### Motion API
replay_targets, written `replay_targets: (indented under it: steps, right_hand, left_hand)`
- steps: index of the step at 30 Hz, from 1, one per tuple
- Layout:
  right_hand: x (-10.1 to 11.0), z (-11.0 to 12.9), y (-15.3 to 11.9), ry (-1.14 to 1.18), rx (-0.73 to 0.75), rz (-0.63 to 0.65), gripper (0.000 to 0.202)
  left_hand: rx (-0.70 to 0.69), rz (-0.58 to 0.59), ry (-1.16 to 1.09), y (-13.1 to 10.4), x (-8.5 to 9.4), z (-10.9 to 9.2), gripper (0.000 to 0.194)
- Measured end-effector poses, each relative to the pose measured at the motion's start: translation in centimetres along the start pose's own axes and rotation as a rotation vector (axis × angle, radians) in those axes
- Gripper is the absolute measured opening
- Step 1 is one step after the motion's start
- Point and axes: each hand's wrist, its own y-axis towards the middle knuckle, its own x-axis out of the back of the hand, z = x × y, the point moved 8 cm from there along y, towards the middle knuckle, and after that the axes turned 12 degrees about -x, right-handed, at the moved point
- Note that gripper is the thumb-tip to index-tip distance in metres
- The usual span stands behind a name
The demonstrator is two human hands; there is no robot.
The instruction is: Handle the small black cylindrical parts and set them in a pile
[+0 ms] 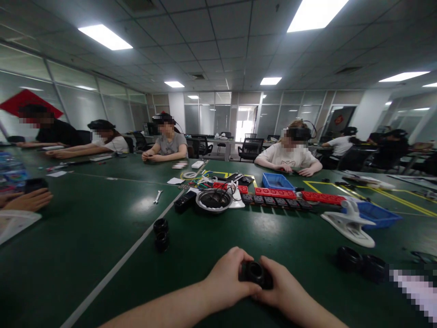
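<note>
Near the front edge of the green table, my left hand (230,275) and my right hand (278,282) close from both sides around a small black part with a round opening (255,272). Its exact kind does not show, and the fingers cover its sides. To the left, two black ring-shaped parts (161,234) sit one close behind the other. Two larger black round parts (362,263) lie to the right, blurred.
Ahead lie a round metal dish (214,200), a black handheld device (185,201), red socket strips (275,193), a small wrench (157,197), blue trays (278,181) and a white stand (351,223). A co-worker's hand (29,200) rests at the left. Several people sit around the table.
</note>
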Motion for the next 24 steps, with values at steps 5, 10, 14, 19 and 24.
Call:
replay_targets:
  steps: [5,10,14,19,24]
  right_hand:
    - [0.0,0.6,-0.6,-0.097,0.0,-0.132,0.02]
    - [0.5,1.2,-1.0,0.099,0.151,0.046,0.062]
    - [0.6,1.1,-0.8,0.19,0.164,0.232,0.04]
    - [0.1,0.3,-0.3,0.09,0.078,0.19,0.029]
    - [-0.1,0.2,-0.5,-0.092,0.048,-0.091,0.026]
  left_hand:
    - [0.026,-0.035,0.056,-0.1,0.3,-0.4,0.038]
    - [-0.045,0.055,-0.031,0.2,0.2,-0.4,0.039]
    - [-0.103,0.12,-0.07,0.2,-0.2,-0.3,0.043]
    - [-0.045,0.114,-0.103,0.0,-0.4,-0.4,0.045]
    - [0.029,0.01,0.05,-0.3,0.0,-0.7,0.039]
